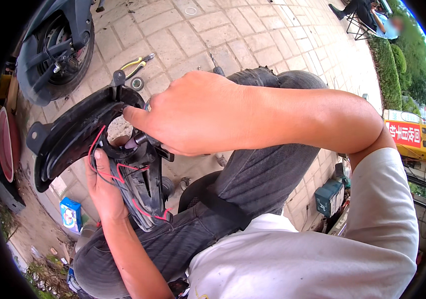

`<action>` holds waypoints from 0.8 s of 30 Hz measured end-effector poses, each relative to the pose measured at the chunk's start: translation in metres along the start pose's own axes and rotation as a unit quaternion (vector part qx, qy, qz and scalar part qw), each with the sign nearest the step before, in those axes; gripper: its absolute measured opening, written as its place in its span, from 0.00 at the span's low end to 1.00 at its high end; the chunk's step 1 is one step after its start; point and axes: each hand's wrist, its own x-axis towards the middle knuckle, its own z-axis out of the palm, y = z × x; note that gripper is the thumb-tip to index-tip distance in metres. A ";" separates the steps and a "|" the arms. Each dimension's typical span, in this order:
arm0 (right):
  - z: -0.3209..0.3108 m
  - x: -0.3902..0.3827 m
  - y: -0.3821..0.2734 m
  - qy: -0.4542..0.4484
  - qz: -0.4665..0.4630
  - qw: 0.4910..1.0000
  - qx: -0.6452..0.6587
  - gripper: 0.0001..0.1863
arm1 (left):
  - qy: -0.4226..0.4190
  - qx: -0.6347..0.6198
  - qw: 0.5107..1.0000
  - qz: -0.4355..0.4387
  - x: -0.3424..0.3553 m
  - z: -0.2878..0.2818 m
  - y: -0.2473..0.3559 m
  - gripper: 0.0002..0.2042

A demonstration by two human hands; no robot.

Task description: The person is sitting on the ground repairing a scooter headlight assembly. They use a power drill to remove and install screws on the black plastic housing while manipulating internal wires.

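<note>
A curved black plastic fender-like vehicle part (66,142) rests over my lap, with a round opening through it. Thin red and black wires (136,207) trail along its narrow end. My left hand (107,194) grips the part from below, its thumb beside the opening. Above the part, my right hand (193,114) is closed, its back toward me, with the thumb side by the opening's rim. From under it sticks out a short tool with a pinkish tapered tip (132,143), placed at the opening's inner edge. The rest of this tool is hidden by the hand.
Yellow-handled pliers (135,65) and a small ring-shaped part (137,83) lie on the paving beyond. A wheel with dark bodywork (56,55) stands at upper left, a blue box (71,214) at lower left, a dark green battery-like box (329,198) at right. Someone sits far off on a folding chair.
</note>
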 end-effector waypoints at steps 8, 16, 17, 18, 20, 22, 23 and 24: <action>-0.001 0.001 -0.005 0.029 -0.024 0.999 -0.011 0.11 | 0.107 0.095 0.989 0.023 0.008 -0.017 -0.011 0.24; 0.005 -0.001 -0.005 0.106 -0.060 0.992 -0.017 0.10 | 0.053 0.018 0.997 0.046 0.010 -0.025 -0.017 0.23; 0.005 -0.001 -0.004 0.107 -0.066 0.992 -0.010 0.10 | 0.045 0.039 0.997 0.051 0.009 -0.025 -0.015 0.23; 0.004 -0.002 -0.003 0.107 -0.072 0.992 -0.011 0.10 | 0.036 0.060 0.996 0.056 0.008 -0.024 -0.014 0.23; 0.003 -0.003 -0.002 0.100 -0.087 0.991 -0.018 0.10 | 0.036 0.067 0.996 0.052 0.007 -0.023 -0.012 0.23; 0.002 -0.003 -0.002 0.092 -0.085 0.992 -0.021 0.10 | 0.041 0.017 0.999 0.029 0.006 -0.020 -0.012 0.22; 0.002 -0.003 -0.003 0.084 -0.087 0.992 -0.027 0.11 | 0.054 0.039 0.997 0.031 0.006 -0.020 -0.011 0.22; 0.002 -0.003 -0.003 0.086 -0.085 0.993 -0.017 0.11 | 0.056 0.041 0.997 0.027 0.005 -0.019 -0.011 0.22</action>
